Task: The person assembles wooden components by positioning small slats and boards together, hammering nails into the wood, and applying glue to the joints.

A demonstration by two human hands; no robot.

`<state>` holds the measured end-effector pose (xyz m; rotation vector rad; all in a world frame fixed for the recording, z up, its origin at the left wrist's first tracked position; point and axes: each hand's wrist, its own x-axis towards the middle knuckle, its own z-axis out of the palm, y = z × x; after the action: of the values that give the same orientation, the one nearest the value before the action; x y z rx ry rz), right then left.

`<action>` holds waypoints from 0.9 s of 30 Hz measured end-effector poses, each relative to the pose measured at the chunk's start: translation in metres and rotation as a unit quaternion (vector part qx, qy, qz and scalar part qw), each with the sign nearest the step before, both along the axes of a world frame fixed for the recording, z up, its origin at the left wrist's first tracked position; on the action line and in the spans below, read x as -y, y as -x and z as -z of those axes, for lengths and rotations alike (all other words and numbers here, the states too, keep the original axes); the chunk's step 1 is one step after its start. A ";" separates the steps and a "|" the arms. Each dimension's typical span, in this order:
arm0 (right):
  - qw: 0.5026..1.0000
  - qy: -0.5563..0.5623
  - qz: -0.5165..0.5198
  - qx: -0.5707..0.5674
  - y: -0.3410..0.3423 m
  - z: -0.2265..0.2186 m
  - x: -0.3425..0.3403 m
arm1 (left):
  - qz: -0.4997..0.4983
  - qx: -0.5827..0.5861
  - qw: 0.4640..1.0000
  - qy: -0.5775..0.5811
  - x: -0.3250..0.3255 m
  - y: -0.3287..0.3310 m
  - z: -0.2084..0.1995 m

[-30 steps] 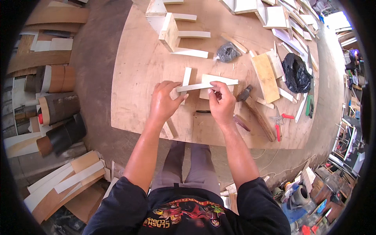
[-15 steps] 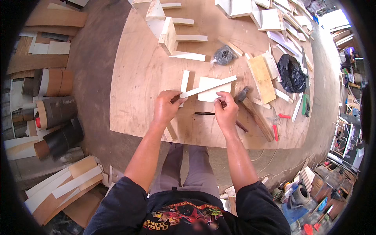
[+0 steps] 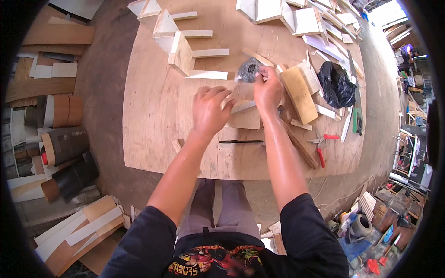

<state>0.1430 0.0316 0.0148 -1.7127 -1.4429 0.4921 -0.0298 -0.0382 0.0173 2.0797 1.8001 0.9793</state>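
Note:
My right hand (image 3: 268, 90) reaches to a clear plastic bag (image 3: 248, 69) of small dark pieces. Its thumb and fingertips are pinched together at the bag's right edge, and what they grip is hidden. My left hand (image 3: 211, 109), slightly blurred, hovers above the plywood table with fingers spread and nothing in it. Between the hands a pale wooden strip (image 3: 243, 106) lies across a square board (image 3: 245, 121), partly covered by them. A black pen (image 3: 241, 142) rests nearer me. My right forearm partly hides a hammer with a wooden handle (image 3: 301, 147).
Several joined wooden pieces with legs (image 3: 181, 55) stand at the far left. A yellowish block (image 3: 300, 92), black plastic bag (image 3: 337, 85), red-handled pliers (image 3: 321, 147) and green-handled saw (image 3: 357, 121) lie right. More assembled wood (image 3: 278, 11) occupies the back.
My left hand has let go of the wooden strip, which now lies on the board. My right hand has moved forward to the plastic bag. The whole view has shifted slightly.

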 end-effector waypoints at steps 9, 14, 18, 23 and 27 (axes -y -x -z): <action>1.000 -0.004 0.026 -0.007 -0.054 -0.001 -0.011 | 0.070 0.050 0.996 0.007 -0.068 -0.091 -0.019; 0.990 -0.097 0.105 0.001 -0.184 -0.021 -0.016 | 0.250 0.060 0.966 -0.031 -0.103 -0.200 -0.033; 0.980 -0.048 0.161 0.105 -0.293 -0.001 -0.041 | 0.353 -0.025 0.927 -0.123 -0.141 -0.296 -0.022; 0.984 0.062 0.097 0.136 -0.348 0.018 -0.061 | 0.292 -0.179 0.939 0.031 -0.171 -0.344 0.004; 0.987 0.115 0.033 0.106 -0.352 0.020 -0.073 | 0.292 -0.159 0.943 0.005 -0.170 -0.342 0.018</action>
<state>0.4955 0.1041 -0.0052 -2.0414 -1.5180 0.4652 0.3118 0.1319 -0.0006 2.6464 1.1497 0.4900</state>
